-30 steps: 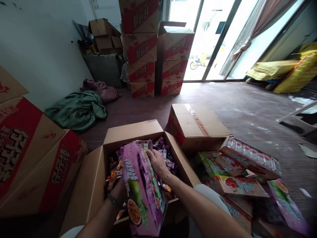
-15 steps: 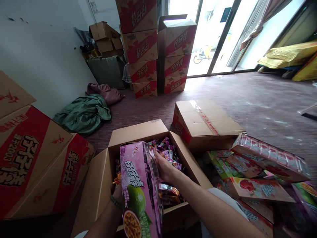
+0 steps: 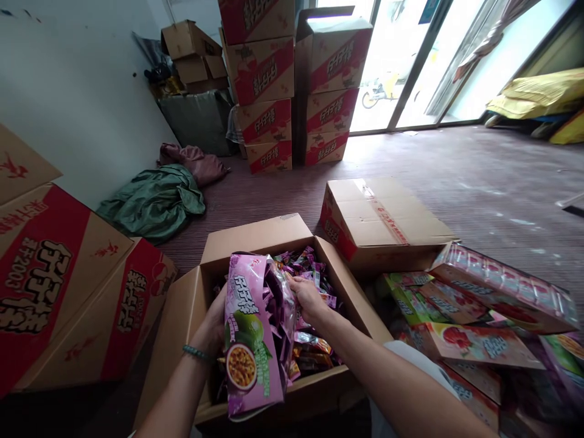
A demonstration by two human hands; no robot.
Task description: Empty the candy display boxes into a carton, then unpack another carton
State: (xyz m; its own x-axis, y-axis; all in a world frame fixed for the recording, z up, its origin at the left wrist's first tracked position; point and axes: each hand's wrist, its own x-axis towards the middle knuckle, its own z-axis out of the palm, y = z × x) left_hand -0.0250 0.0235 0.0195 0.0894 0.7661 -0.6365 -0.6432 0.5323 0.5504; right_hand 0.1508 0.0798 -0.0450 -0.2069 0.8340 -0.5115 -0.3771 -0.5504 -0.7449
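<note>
Right now my left grip (image 3: 212, 325) is clasped round the back of a pink bag (image 3: 249, 340), and my right grip (image 3: 308, 298) pinches its upper edge. The bag stands tilted over an open box (image 3: 255, 236) full of loose sweets (image 3: 310, 267). Just right of the box, on the floor, are a sealed carton (image 3: 383, 219) and flat packs (image 3: 456, 340).
</note>
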